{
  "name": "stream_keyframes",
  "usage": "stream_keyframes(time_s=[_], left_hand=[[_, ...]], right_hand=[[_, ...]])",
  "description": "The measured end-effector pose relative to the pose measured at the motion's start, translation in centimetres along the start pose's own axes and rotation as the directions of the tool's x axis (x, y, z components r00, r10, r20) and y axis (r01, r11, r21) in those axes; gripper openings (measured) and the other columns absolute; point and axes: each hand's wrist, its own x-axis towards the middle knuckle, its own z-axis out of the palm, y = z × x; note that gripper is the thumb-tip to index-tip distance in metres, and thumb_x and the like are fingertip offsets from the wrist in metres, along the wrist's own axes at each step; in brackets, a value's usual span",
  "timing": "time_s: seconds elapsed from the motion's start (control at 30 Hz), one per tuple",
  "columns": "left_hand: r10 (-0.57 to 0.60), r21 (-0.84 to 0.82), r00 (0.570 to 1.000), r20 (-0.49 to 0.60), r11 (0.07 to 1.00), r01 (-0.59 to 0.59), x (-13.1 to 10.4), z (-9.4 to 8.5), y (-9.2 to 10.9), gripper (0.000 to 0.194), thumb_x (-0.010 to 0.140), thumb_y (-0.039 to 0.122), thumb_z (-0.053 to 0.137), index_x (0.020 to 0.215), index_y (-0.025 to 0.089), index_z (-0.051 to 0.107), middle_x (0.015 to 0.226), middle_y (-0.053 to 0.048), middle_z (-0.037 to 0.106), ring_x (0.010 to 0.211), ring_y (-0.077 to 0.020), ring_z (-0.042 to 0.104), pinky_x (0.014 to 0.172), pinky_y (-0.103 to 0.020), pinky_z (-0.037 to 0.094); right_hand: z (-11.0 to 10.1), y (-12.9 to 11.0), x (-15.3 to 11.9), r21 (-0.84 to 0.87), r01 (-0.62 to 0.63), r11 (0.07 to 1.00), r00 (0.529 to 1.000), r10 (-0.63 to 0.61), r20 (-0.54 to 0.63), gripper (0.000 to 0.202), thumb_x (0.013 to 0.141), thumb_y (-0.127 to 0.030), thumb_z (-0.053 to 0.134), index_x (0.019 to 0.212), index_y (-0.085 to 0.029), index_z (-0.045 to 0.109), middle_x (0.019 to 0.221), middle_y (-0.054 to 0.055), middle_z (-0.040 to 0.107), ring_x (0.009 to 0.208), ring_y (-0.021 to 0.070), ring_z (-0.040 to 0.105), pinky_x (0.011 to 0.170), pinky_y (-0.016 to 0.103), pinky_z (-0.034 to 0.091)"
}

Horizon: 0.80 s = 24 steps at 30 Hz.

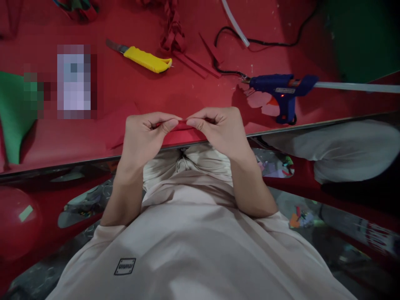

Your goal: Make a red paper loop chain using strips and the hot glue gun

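At the near edge of the table, both hands meet over a folded piece of thin red material point(186, 134), which looks like paper or felt. My left hand point(145, 135) pinches its upper edge between thumb and forefinger. Close beside it, my right hand point(220, 129) pinches the same edge, the fingertips of the two hands almost touching. Part of the red piece hides behind the fingers, and its colour blends with the table. To the right lies a blue glue gun point(283, 89) with a small red light on and a glue stick in its back. Beyond the hands is a yellow utility knife point(148, 59), blade out.
Red strips point(173, 35) lie at the back. A black cable point(271, 43) and a loose glue stick point(236, 24) are behind the glue gun. Green material point(15, 108) sits at the left, near a blurred-out object point(73, 83). Another person's leg point(350, 146) is at the right.
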Motion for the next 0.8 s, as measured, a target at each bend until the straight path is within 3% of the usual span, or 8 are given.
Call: stream_keyframes(time_s=[0.17,0.3,0.53,0.7,0.8], left_hand=[[-0.032,-0.027,0.999,0.007,0.999,0.032,-0.3,-0.6,0.3,0.024,0.095,0.047,0.072,0.105,0.027,0.081,0.095,-0.003,0.08,0.1,-0.023,0.076,0.084,-0.028,0.061],[-0.113,-0.144,0.993,0.045,0.982,0.119,-0.6,0.0,-0.2,0.042,0.082,0.038,0.087,0.12,0.025,0.075,0.085,-0.001,0.075,0.079,-0.02,0.076,0.066,-0.026,0.062],[-0.149,-0.227,0.988,-0.03,0.964,0.138,-0.4,0.5,-0.8,0.021,0.085,0.033,0.083,0.1,0.022,0.075,0.088,-0.001,0.076,0.069,-0.0162,0.077,0.061,-0.023,0.065],[-0.147,-0.272,0.984,0.106,0.947,0.171,-0.7,-0.4,-0.4,0.021,0.083,0.037,0.085,0.096,0.022,0.08,0.111,-0.007,0.079,0.098,-0.0232,0.079,0.08,-0.03,0.07],[-0.116,-0.291,0.992,0.042,0.949,0.123,-0.7,-0.2,-0.5,0.019,0.084,0.036,0.085,0.095,0.021,0.081,0.1,-0.005,0.08,0.087,-0.0187,0.079,0.08,-0.027,0.069]], right_hand=[[-0.3,0.8,-0.1,-0.01,0.012,1.0,0.999,-0.013,-0.051,0.026,0.093,-0.042,0.072,0.086,-0.019,0.08,0.085,0.004,0.078,0.087,0.0201,0.074,0.079,0.029,0.057],[0.0,0.9,-0.3,0.011,0.021,1.0,0.995,-0.02,-0.099,0.028,0.094,-0.045,0.071,0.087,-0.02,0.079,0.087,0.003,0.078,0.09,0.0204,0.074,0.081,0.03,0.059],[0.7,0.9,-0.5,0.191,-0.091,0.977,0.996,0.087,0.03,0.027,0.094,-0.035,0.07,0.118,-0.024,0.071,0.075,-0.002,0.071,0.063,0.0134,0.069,0.057,0.024,0.056],[0.1,0.5,-0.9,0.179,0.029,0.983,0.998,-0.039,0.054,0.023,0.097,-0.026,0.057,0.104,-0.02,0.078,0.093,0.003,0.076,0.07,0.0116,0.07,0.068,0.026,0.06],[-0.2,0.0,-1.1,0.16,0.068,0.985,0.992,-0.084,0.096,0.022,0.096,-0.03,0.061,0.104,-0.02,0.079,0.107,0.007,0.077,0.082,0.0142,0.073,0.075,0.028,0.062]])
